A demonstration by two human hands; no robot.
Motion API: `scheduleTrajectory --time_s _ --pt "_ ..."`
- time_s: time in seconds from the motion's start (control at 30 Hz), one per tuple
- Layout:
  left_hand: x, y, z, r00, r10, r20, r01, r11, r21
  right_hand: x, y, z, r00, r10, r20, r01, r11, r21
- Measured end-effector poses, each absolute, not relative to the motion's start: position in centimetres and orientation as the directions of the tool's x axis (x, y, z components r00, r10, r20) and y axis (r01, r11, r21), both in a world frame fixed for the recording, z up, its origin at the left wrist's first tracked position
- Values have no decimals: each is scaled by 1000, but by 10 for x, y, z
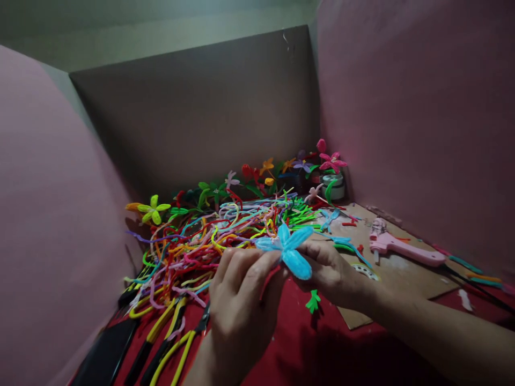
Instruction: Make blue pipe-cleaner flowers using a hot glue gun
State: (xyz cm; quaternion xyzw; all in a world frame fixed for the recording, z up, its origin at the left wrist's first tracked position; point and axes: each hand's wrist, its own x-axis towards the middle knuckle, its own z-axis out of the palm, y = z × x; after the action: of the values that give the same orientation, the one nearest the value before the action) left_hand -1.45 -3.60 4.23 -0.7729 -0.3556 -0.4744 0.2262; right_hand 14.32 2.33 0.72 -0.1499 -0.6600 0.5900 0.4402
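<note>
A light blue flower of fuzzy pipe cleaners (286, 249) faces up between my two hands. My left hand (243, 295) pinches it from the left, fingertips at the base of the petals. From the right, my right hand (332, 271) has its fingers closed on the flower too, partly hidden behind a petal. What the fingers grip under the petals is out of sight. Below the flower lies a small green pipe-cleaner piece (313, 302) on the red cloth (298, 343).
A tangled heap of colourful pipe cleaners (193, 246) spreads behind my hands, finished flowers (265, 167) along the back. A pink glue gun (406, 249) rests on cardboard (426, 279) at right. Yellow-handled pliers (161, 327) and scissors (181, 348) lie left. Pink panels (418, 107) stand at the sides.
</note>
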Motion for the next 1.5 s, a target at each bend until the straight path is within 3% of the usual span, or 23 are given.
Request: scheduleTrajectory --time_s 0.07,0.2,0.33,0.4,0.47,0.53,0.63,0.73,0.83,0.93,1.07,1.27,1.4,1.5 --pt "-10 -32 38 329 288 900 797 -595 -101 143 23 6 -557 723 409 -338 252 -907" --pt "-9 -30 35 313 322 894 779 -625 -48 145 22 4 -563 717 411 -298 288 -910" --pt "-14 -38 42 240 468 850 699 -691 183 145 21 7 -541 706 457 -257 379 -889" --pt "-14 -42 48 152 548 823 649 -683 335 144 20 10 -501 678 539 -226 498 -837" --pt "-11 -46 52 98 607 789 659 -633 405 142 18 12 -452 626 635 -151 648 -746" --pt "-4 -47 54 128 608 784 736 -587 336 141 18 12 -403 565 720 -27 779 -627" --pt "7 -44 50 242 511 825 859 -509 63 140 17 7 -361 501 787 171 865 -472" --pt "16 -39 42 326 415 849 909 -383 -162 139 16 2 -366 491 791 262 869 -419" --pt "20 -36 37 390 355 849 900 -342 -270 139 14 -1 -357 468 808 263 881 -394" --pt "20 -34 35 429 321 845 871 -394 -293 139 14 -3 -319 433 843 272 894 -356" --pt "14 -33 38 408 388 826 860 -467 -205 139 16 -1 -297 455 839 261 884 -387" --pt "3 -39 45 239 488 840 868 -495 41 141 17 11 -257 591 765 141 806 -575" --pt "-4 -41 40 212 470 857 843 -531 83 141 15 14 -248 637 730 -24 749 -662" --pt "-9 -38 35 36 532 846 811 -510 287 141 16 12 -324 718 616 -216 578 -787"
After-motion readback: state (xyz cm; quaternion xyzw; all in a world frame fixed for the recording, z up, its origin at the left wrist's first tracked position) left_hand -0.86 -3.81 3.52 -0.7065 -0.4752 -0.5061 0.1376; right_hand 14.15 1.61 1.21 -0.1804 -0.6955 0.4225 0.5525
